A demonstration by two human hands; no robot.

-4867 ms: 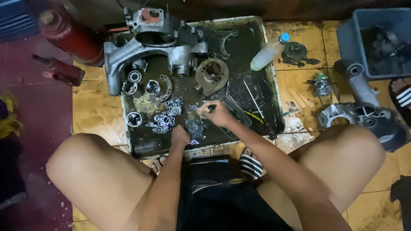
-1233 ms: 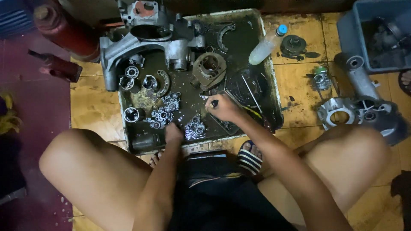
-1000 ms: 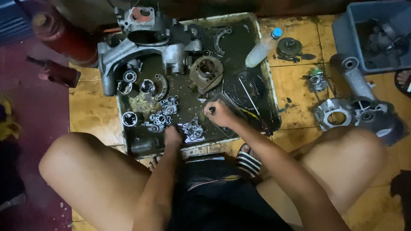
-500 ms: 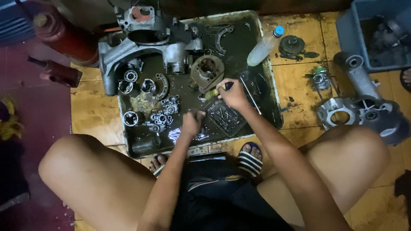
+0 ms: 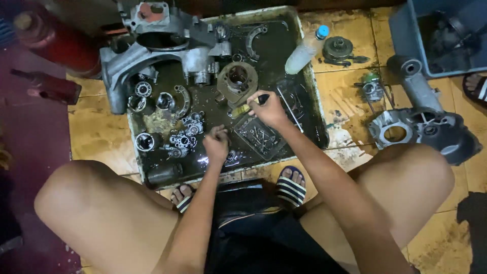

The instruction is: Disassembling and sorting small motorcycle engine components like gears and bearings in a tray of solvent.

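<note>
I squat over a metal wash tray [image 5: 315, 101] filled with dark oily liquid and engine parts. My right hand [image 5: 268, 109] grips a small brush with a dark handle and yellowish bristles [image 5: 243, 107], its tip pointing at a round cylinder part [image 5: 237, 80]. My left hand [image 5: 217, 143] is closed, fingers pinched on something small that I cannot make out, beside a cluster of bearings and small shiny pieces [image 5: 183, 136]. A clear square container with bolts [image 5: 259, 136] lies in the liquid between the two hands.
A large aluminium engine casing [image 5: 152, 43] rests on the tray's far left. A plastic bottle with a blue cap [image 5: 304, 50] leans on the right rim. More casings [image 5: 426, 129] and a grey bin [image 5: 441, 35] sit on the tiled floor at right. A red cylinder [image 5: 50, 40] stands at left.
My right hand has moved up the tray with the brush, from near the front toward the cylinder part. The left hand has shifted slightly right and stays low in the tray.
</note>
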